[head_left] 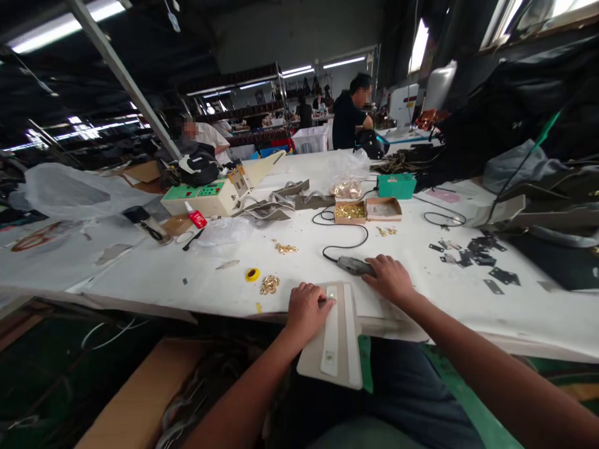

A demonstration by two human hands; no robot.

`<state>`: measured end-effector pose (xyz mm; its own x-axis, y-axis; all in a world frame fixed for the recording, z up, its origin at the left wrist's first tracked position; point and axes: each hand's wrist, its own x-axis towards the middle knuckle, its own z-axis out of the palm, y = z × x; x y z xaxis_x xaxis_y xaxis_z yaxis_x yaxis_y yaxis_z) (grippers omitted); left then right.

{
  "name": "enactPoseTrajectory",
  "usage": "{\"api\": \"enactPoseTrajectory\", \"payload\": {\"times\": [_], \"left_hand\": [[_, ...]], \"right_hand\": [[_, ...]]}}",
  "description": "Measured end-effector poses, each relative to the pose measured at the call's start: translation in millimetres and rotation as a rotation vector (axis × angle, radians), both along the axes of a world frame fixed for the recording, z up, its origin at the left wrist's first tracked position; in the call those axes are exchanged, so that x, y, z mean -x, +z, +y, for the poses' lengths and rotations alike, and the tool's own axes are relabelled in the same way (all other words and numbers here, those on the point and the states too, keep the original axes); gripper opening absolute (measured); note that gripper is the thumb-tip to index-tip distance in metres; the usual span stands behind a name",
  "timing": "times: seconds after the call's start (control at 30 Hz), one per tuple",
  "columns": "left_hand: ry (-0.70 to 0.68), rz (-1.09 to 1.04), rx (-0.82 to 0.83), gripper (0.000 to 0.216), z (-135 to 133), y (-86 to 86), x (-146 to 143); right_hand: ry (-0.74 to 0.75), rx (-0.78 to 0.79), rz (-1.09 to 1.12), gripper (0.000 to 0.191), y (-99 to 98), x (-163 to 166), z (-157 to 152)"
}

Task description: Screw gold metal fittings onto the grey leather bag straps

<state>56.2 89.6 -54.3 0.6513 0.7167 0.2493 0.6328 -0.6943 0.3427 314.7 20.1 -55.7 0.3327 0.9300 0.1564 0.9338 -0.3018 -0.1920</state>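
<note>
My left hand [306,308] grips the left edge of a beige flat panel [311,365], its thumb on top beside a small metal fitting [331,295]. Two white strips run along the panel, which rests partly on the table's front edge and partly over my lap. A second small fitting [330,357] sits near the lower end of the left strip. My right hand [387,279] is closed around the right end of a grey corded hand tool [354,266] lying on the table; the tool's tip is hidden. Small gold metal pieces [270,285] lie left of the panel.
Behind the tool stand a box of gold pieces [350,212], another shallow box [384,209] and a green box [396,186]. Black cut pieces [477,251] lie right. A yellow tape roll [253,274], red-labelled bottle [195,215] and cream machine [201,198] are left. Other people work beyond.
</note>
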Motion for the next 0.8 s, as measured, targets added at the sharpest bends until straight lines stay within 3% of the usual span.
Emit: {"api": "enactPoseTrajectory", "payload": {"times": [0.1, 0.23, 0.3, 0.4, 0.47, 0.57, 0.67, 0.8], "left_hand": [[-0.012, 0.051, 0.022, 0.017, -2.3, 3.3, 1.9], [-0.025, 0.052, 0.057, 0.014, -8.9, 5.8, 10.0], [-0.035, 0.000, 0.110, 0.018, -14.4, 8.4, 16.2], [-0.011, -0.158, 0.296, 0.034, -25.9, 14.8, 25.6], [-0.006, -0.323, 0.507, 0.041, -35.8, 18.9, 30.4], [0.056, -0.597, 0.759, 0.046, -50.7, 20.3, 34.0], [0.235, -0.818, 0.867, 0.046, -60.7, 17.7, 33.2], [0.337, -0.973, 0.980, 0.041, -65.1, 22.7, 28.5]], "right_hand": [[-0.017, -0.144, 0.107, 0.035, -5.5, 19.2, -27.7], [0.019, -0.143, 0.530, 0.044, -19.8, 70.1, -65.3], [0.064, -0.263, 0.753, 0.047, -21.8, 96.6, -75.1], [0.118, -0.479, 1.003, 0.031, -9.8, 129.4, -75.9], [0.173, -0.526, 1.050, 0.021, 4.6, 145.1, -72.0], [0.296, -0.488, 1.033, 0.023, 23.3, 157.5, -68.6], [0.377, -0.412, 1.140, 0.025, 33.2, 157.0, -70.0], [0.312, -0.388, 1.401, 0.026, 42.3, 140.4, -69.5]]}}
